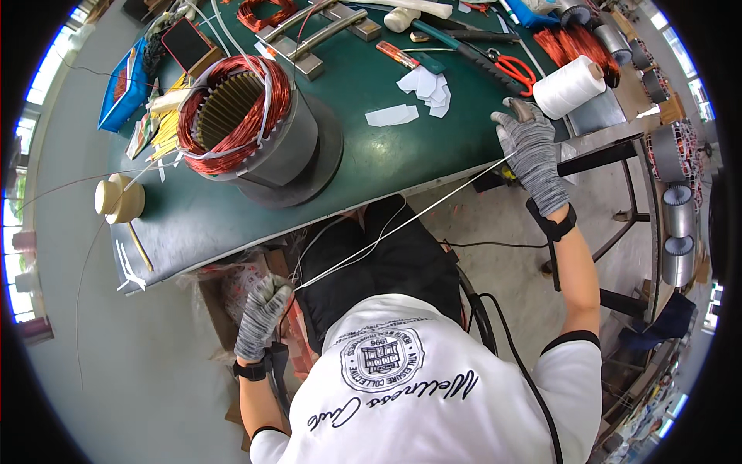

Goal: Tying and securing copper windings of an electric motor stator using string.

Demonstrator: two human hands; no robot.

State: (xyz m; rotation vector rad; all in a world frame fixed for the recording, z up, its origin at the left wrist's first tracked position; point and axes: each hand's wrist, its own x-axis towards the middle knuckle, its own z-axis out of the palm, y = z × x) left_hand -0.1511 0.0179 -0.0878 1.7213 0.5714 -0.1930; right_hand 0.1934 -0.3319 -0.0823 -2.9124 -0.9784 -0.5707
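A white cord (421, 210) stretches taut across my lap between my two gloved hands, with looser strands sagging below it. My left hand (264, 311), in a grey knit glove, is closed on the cord below the table's front edge. At the table's right end my right hand (533, 147), gloved alike, grips the other end, its fingertips near a spool of white thread (570, 87). On the table at left stands a motor stator (290, 143) with red copper windings (274, 97) partly tied with white cord.
On the green table (371, 155) lie white paper pieces (425, 89), red-handled scissors (516, 73), a utility knife (398, 54), a mallet (402, 19) and a blue tray (124, 89). A cream spool (120, 199) sits at the left edge. Metal stator cores (679, 207) line a right-hand shelf.
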